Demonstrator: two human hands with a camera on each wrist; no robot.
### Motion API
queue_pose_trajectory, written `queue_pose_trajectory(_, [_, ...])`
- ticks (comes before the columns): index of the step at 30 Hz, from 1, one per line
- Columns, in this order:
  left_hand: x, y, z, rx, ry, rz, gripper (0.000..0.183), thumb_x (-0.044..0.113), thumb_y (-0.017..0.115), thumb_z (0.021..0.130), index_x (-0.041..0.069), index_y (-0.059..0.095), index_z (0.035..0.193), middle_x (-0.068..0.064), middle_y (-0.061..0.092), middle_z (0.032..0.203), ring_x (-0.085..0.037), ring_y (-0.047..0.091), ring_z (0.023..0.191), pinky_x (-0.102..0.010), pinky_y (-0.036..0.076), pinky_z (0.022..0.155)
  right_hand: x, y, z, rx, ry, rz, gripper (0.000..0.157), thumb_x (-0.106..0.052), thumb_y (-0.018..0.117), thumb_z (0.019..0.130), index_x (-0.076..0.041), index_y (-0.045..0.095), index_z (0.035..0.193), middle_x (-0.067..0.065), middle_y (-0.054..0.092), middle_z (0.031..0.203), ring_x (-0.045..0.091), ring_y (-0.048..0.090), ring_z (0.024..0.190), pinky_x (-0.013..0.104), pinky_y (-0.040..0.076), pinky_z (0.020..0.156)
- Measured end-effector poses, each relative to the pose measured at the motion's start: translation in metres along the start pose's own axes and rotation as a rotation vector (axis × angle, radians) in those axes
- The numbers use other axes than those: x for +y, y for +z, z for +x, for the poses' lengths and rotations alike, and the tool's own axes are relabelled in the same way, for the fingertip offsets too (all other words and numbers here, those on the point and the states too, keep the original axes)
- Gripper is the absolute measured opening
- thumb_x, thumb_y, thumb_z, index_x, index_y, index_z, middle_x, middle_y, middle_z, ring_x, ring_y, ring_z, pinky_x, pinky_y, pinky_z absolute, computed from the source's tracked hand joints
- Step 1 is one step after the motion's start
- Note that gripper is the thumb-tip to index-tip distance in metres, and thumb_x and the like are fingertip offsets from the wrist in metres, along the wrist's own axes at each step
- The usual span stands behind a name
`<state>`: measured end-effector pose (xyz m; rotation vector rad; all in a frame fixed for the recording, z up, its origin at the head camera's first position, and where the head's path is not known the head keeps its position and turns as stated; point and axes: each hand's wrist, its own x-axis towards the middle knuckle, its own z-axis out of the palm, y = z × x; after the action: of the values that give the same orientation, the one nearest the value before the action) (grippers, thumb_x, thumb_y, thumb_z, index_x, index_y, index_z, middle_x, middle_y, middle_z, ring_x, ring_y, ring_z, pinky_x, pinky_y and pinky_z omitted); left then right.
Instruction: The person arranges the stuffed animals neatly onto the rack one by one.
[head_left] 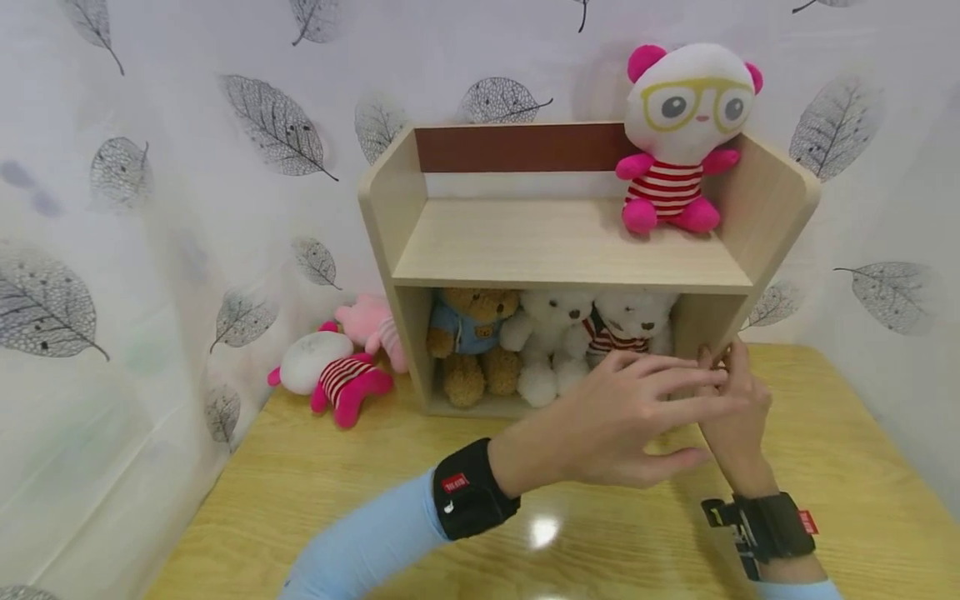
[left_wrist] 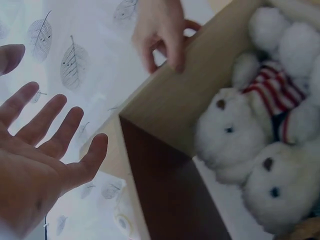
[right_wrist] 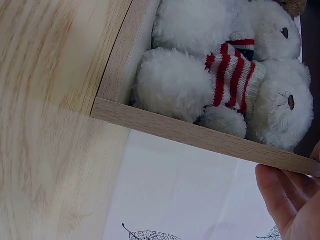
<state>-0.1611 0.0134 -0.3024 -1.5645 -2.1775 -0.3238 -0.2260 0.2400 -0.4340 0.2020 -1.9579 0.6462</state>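
Observation:
A small wooden bookshelf (head_left: pixel 577 242) stands on the table. My right hand (head_left: pixel 738 408) pinches the front edge of its right side panel, thumb and fingers on either side, as the left wrist view also shows. My left hand (head_left: pixel 630 417) hovers before the lower compartment with fingers spread, holding nothing. Inside that compartment sit a brown teddy bear (head_left: pixel 480 333) in a blue top, a white teddy bear (head_left: pixel 551 333), and another white bear in a striped sweater (right_wrist: pixel 232 77). A panda plush (head_left: pixel 690 108) with yellow glasses sits at the right of the upper shelf.
On the wooden table (head_left: pixel 300 500), left of the bookshelf, lie a white-and-pink plush in stripes (head_left: pixel 348 379) and a light pink plush (head_left: pixel 371 321). Behind and at both sides hangs a pale curtain (head_left: pixel 187 50) with a leaf pattern.

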Motion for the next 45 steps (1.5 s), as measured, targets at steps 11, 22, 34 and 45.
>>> queue_pose_trajectory(11, [0.003, 0.022, -0.068, -0.007, -0.081, -0.006, 0.057, 0.051, 0.062, 0.098, 0.028, 0.052, 0.15, 0.003, 0.052, 0.154, -0.016, 0.049, 0.142, -0.032, 0.044, 0.104, 0.0, 0.001, -0.002, -0.009, 0.086, 0.023, 0.025, -0.006, 0.064, 0.094, 0.01, 0.061, 0.114, 0.032, 0.073, 0.09, 0.048, 0.07, 0.064, 0.004, 0.034, 0.055])
queue_pose_trajectory(22, [-0.012, 0.035, -0.098, -0.013, -0.192, -0.142, 0.055, 0.04, 0.068, 0.097, 0.025, 0.054, 0.148, -0.003, 0.051, 0.155, -0.022, 0.051, 0.14, -0.046, 0.044, 0.112, -0.003, 0.001, 0.0, -0.003, 0.116, 0.028, 0.026, -0.006, 0.062, 0.095, 0.011, 0.062, 0.115, 0.033, 0.073, 0.093, 0.048, 0.071, 0.066, -0.003, 0.029, 0.062])
queue_pose_trajectory(34, [-0.026, 0.042, -0.129, -0.058, -0.388, -0.183, 0.059, 0.039, 0.07, 0.095, 0.025, 0.052, 0.15, -0.004, 0.05, 0.157, -0.028, 0.05, 0.142, -0.062, 0.045, 0.106, -0.002, -0.001, 0.0, -0.015, 0.117, 0.04, 0.028, -0.004, 0.062, 0.095, 0.012, 0.062, 0.117, 0.034, 0.072, 0.096, 0.049, 0.07, 0.066, -0.005, 0.027, 0.064])
queue_pose_trajectory(45, [-0.052, 0.034, -0.163, -0.054, -0.579, -0.194, 0.058, 0.036, 0.073, 0.094, 0.024, 0.054, 0.148, -0.006, 0.055, 0.151, -0.031, 0.053, 0.137, -0.069, 0.041, 0.106, -0.002, 0.0, 0.0, -0.024, 0.122, 0.044, 0.029, -0.005, 0.062, 0.095, 0.012, 0.061, 0.119, 0.034, 0.072, 0.098, 0.049, 0.071, 0.067, -0.006, 0.027, 0.066])
